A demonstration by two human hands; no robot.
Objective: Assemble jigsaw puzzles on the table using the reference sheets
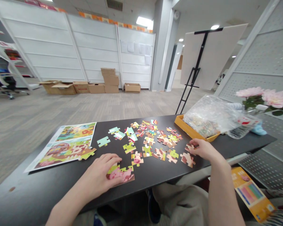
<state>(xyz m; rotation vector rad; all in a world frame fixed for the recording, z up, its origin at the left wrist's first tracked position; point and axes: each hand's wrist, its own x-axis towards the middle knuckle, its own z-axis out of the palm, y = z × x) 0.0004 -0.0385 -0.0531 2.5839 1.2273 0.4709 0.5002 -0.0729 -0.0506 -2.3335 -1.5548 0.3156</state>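
My left hand lies at the table's front edge, its thumb and fingers curved around a few joined jigsaw pieces with a pink pig on them. Part of that joined group is hidden under the hand. At the right, my right hand pinches a brown-and-cream jigsaw piece by its edge. Just below it lies a similar cow-patterned piece. Between the hands, loose pieces are spread out, among them a pig-face piece and a plain light-green piece.
A printed picture sheet lies at the left of the black table. Behind my right hand stands an orange box with a plastic bag in it. Pink flowers are at the far right, and an orange package sits below.
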